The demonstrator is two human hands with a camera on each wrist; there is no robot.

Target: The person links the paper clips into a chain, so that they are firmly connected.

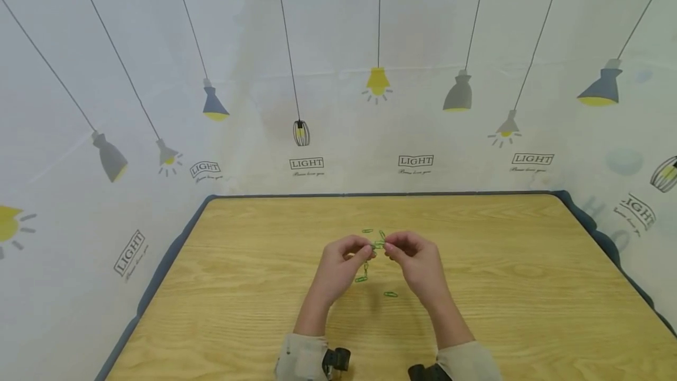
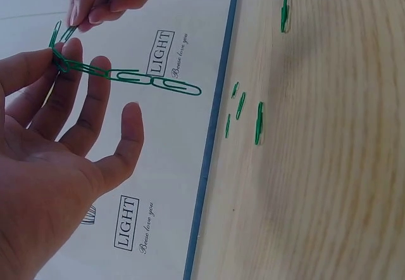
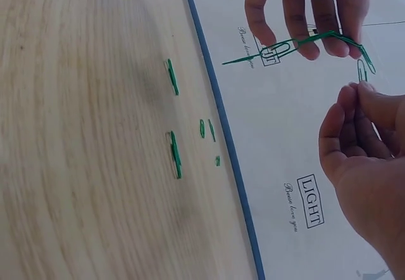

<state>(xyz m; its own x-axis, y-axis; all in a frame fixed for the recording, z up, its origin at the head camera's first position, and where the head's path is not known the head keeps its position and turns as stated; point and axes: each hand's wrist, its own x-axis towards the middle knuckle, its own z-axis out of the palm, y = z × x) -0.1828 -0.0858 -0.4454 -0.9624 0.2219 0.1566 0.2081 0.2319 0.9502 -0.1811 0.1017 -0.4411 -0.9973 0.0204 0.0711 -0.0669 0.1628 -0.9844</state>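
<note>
Green wire, bent into paper-clip loops. From where I stand: chain of linked clips held up over the middle of the table, hanging from the left hand; thumb and finger pinch its upper end, the remaining fingers spread apart. Right hand faces it, thumb and fingertips pinching a single clip just beside the chain's top link. Whether the two are hooked: cannot tell.

Hazards, my judgement. Wire is thin and smooth; if either pinch loosens or twists, a piece may slip and drop to the wood. A wire end pushed at a poor angle could skid past a loop instead of catching. Forcing it may splay a bend, so that a link slides off. Loose tail may swing and snag the fingers if the hands turn sharply.

Materials. Loose clips lie scattered on the table, two nearer the near edge, the others toward the far edge. Shape: long ovals with an inner loop. Tabletop: yellowish wood grain, fine streaks; blue edging at the far edge. Behind it, pale backdrop, faintly creased, printed with hanging lamps.
</note>
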